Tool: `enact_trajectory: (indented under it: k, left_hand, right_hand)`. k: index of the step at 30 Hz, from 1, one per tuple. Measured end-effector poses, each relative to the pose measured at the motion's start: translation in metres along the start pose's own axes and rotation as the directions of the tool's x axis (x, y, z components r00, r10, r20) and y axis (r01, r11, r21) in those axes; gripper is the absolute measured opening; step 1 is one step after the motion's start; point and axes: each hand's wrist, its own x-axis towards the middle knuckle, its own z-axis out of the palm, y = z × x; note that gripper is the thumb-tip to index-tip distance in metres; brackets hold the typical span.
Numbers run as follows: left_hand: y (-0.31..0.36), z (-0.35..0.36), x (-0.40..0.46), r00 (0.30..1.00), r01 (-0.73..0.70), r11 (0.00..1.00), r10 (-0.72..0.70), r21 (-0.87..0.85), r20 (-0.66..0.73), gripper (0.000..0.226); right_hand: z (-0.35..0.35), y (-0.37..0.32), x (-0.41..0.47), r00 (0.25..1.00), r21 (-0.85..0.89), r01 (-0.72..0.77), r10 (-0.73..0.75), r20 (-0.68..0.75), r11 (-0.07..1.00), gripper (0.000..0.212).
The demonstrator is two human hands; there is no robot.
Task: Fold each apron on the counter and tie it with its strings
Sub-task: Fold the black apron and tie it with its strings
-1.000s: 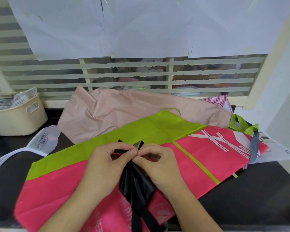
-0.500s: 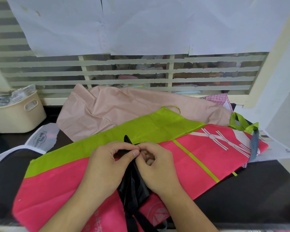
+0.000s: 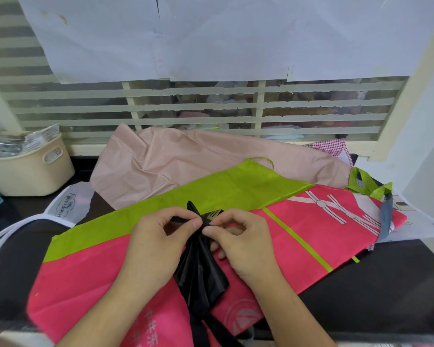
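Note:
A bunched black apron (image 3: 201,274) lies lengthwise on top of a pink and green apron (image 3: 273,236) spread over the dark counter (image 3: 376,276). Its black strings (image 3: 206,216) stick up between my hands, and two more straps trail toward the counter's front edge. My left hand (image 3: 161,236) pinches the strings from the left with thumb and forefinger. My right hand (image 3: 241,236) pinches them from the right, thumb tips nearly touching. A pale pink apron (image 3: 186,161) lies crumpled behind, under the window.
A cream basket (image 3: 28,169) with foil packets stands at the back left. A white apron with printed text (image 3: 65,204) lies left of the pile. Green straps (image 3: 366,184), a grey strap and checked cloth (image 3: 328,146) sit at the right. A slatted window spans the back.
My hands have shifted slightly apart while working the black strings; the string ends now poke up between both thumbs again, after being mostly covered half a second ago.

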Motion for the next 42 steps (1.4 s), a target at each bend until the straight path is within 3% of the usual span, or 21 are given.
enact_trajectory:
  k: [5,9,12,18,24,26,29,32,35,37,42]
  left_hand:
    - [-0.006,-0.001,0.001,0.999,0.030,0.999,-0.031,-0.025,-0.033,0.020]
    - [-0.008,-0.004,-0.001,0.999,0.041,0.998,-0.042,-0.041,-0.028,0.015]
    - [-0.010,-0.004,-0.002,0.999,0.039,0.998,-0.040,-0.046,-0.021,0.017]
    - [-0.016,-0.003,0.001,0.986,0.142,0.975,-0.155,-0.171,-0.065,0.015]
    - [-0.027,0.000,0.002,0.959,0.241,0.924,-0.274,-0.298,-0.074,0.018]
    - [-0.032,-0.001,0.005,0.933,0.290,0.879,-0.347,-0.378,-0.092,0.019]
    - [-0.039,-0.006,0.006,0.883,0.345,0.759,-0.462,-0.551,-0.084,0.021]
    - [-0.039,-0.008,0.006,0.870,0.370,0.578,-0.491,-0.727,0.052,0.016]
    - [-0.031,-0.009,0.004,0.888,0.384,0.370,-0.398,-0.846,0.229,0.027]
    - [-0.026,-0.009,0.003,0.887,0.406,0.337,-0.367,-0.850,0.278,0.032]
    - [-0.035,-0.011,0.010,0.883,0.345,0.363,-0.439,-0.865,0.168,0.038]
  right_hand:
    - [-0.002,0.005,0.002,0.998,0.009,-0.024,0.023,0.060,1.000,0.015]
    - [0.000,0.008,0.002,0.998,-0.103,0.053,-0.048,0.049,0.993,0.018]
    - [-0.002,0.012,0.006,0.997,-0.079,0.075,-0.072,0.041,0.994,0.022]
    - [-0.005,0.020,0.011,0.997,0.113,-0.020,0.012,0.071,0.993,0.011]
    - [-0.009,0.014,0.013,0.990,0.367,-0.117,0.078,0.122,0.923,0.023]
    - [-0.012,0.009,0.013,0.988,0.440,-0.148,0.117,0.097,0.885,0.030]
    - [-0.016,0.009,0.016,0.982,0.576,-0.185,0.171,0.080,0.796,0.023]
    - [-0.016,0.008,0.017,0.976,0.689,-0.220,0.152,0.159,0.691,0.015]
    - [-0.013,0.009,0.017,0.966,0.731,-0.259,0.147,0.215,0.631,0.013]
    - [-0.012,0.010,0.018,0.963,0.718,-0.268,0.192,0.188,0.642,0.012]
    - [-0.018,0.012,0.023,0.962,0.761,-0.185,0.272,0.011,0.622,0.035]
